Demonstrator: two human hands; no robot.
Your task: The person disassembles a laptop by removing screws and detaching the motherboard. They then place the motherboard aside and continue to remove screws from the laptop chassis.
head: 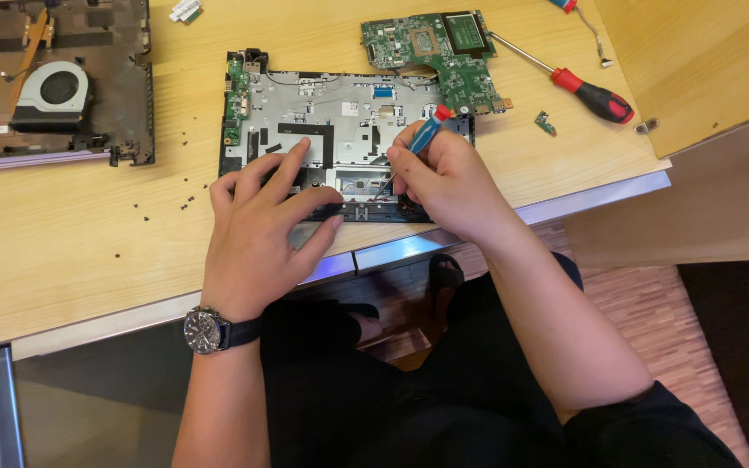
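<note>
At the far left of the wooden table (71, 234) lay a dark laptop base (54, 82) with its round cooling fan (58, 87) exposed. A scatter of small black screws (185, 204) dotted the tabletop between that base and the work in the middle.

The left hand (262, 230), a dark wristwatch (205, 329) on its wrist, lay open and flat, palm down, with fingers spread across the near left part of the opened laptop panel (340, 121). It pressed on the panel's lower edge and gripped nothing. The panel itself sat in the middle of the table, close to the near edge, silver metal inside a black frame, with a narrow green board (237, 95) along its left side.

Just right of the left hand, the right hand (444, 178) was closed around a small blue-handled screwdriver with a red cap (426, 130). The tool was tilted, its tip down on the lower middle of the panel; the tip was too small to make out clearly.

Behind the panel's right corner, touching or overlapping it, lay a green motherboard (435, 52). Further right, a larger red-and-black screwdriver (595, 95) rested on the table, well apart from the hands, with a tiny green circuit piece (546, 123) near it. A light wooden panel (704, 61) stood at the far right.
</note>
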